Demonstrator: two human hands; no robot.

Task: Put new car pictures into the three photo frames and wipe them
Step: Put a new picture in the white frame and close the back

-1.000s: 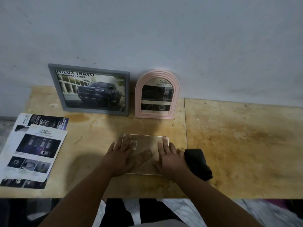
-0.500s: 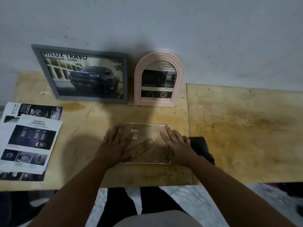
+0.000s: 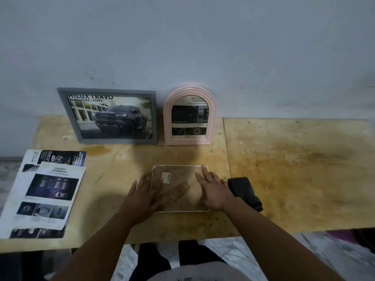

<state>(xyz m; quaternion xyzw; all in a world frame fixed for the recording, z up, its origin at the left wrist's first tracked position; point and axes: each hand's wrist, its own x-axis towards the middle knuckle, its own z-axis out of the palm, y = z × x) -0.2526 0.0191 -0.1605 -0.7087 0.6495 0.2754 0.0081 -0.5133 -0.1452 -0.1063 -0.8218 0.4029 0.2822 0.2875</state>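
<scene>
Plywood table (image 3: 294, 169), stained, set against a pale wall: bears all items listed. Grey rectangular photo frame (image 3: 113, 116), upright, leaning on the wall at back left; holds a picture of a dark pickup truck, so judged filled. Car brochure pages (image 3: 46, 195), loose stack at the table's left edge, a sheet headed "SAFETY" uppermost; judged the stock of pictures. Pink arched photo frame (image 3: 189, 116), upright just beside the grey one, to its right; holds a printed page of car details, so also judged filled. Third photo frame (image 3: 178, 187), flat and face down near the front edge, brown backing board with folded easel stand (image 3: 172, 194) uppermost and a small white label (image 3: 166, 178) on the board; whether a picture is already inside cannot be told. Left hand (image 3: 143, 196), fingers straight, lying flat across the frame's left edge and the stand. Right hand (image 3: 212, 188), fingers extended, pressing the backing at its right side; nothing gripped by either hand. Black cloth (image 3: 244, 192), bunched, just beside the right hand, touching nothing else visible. Status, as judged: two frames done for pictures, third being closed up; whether any frame has been wiped cannot be told.
</scene>
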